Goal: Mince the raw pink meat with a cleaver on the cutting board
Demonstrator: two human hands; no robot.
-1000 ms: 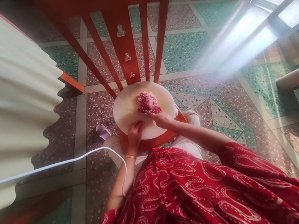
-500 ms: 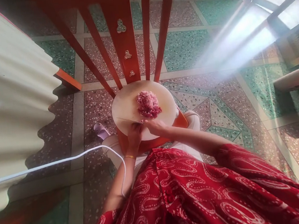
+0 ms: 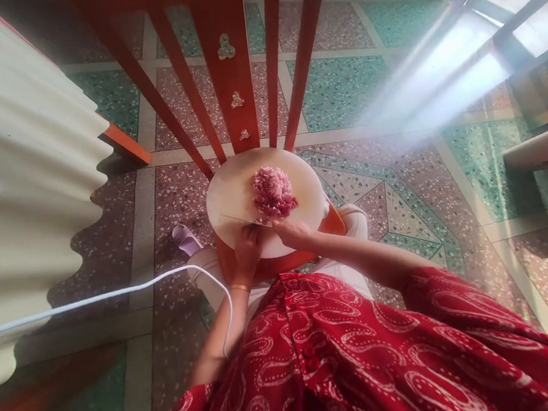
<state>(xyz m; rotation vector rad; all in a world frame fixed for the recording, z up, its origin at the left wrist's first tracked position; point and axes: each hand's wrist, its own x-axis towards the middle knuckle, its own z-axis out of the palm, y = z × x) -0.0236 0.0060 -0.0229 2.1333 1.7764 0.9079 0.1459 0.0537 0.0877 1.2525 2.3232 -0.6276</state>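
On the round board (image 3: 227,194) lies a pink heap (image 3: 273,191). The right hand (image 3: 293,234) is clamped on a thin blade (image 3: 239,220); the left hand's (image 3: 247,245) grip I cannot tell. If the blade slips, it may cut this hand.

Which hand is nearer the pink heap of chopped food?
Right. In the picture, the right hand is just below the pink heap; the left hand is farther, lower left.
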